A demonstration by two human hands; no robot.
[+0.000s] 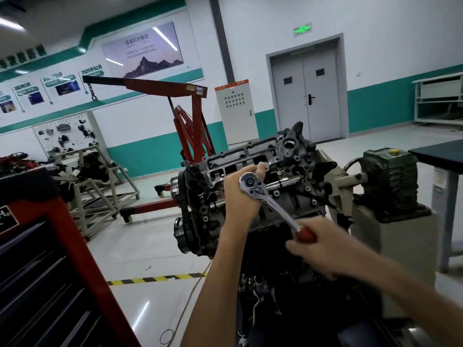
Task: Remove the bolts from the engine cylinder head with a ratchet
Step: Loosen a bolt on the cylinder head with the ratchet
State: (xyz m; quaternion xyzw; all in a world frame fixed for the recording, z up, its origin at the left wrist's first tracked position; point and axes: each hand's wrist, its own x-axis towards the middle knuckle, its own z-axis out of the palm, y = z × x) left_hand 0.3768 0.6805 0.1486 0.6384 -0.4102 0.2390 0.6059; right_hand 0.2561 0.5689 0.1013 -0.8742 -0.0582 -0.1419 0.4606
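The left hand [241, 194] curls round the head of the ratchet [271, 202], steadying it on the cylinder head [295, 171] (bolt hidden beneath). The right hand [323, 246] grips the red handle, arm outstretched. Judged mid-loosening; next calls for a square, steady swing.

Ratchet [271, 200] at cylinder head [240, 156]

The ratchet [280, 210] is polished metal, bright and glossy at its head, and its red grip looks like matt plastic. The engine cylinder head [290, 159] is cast metal, grey, dull and rough, darker in places. The floor [150, 246] is smooth and shiny. The tool cabinet [62, 246] is red painted metal.
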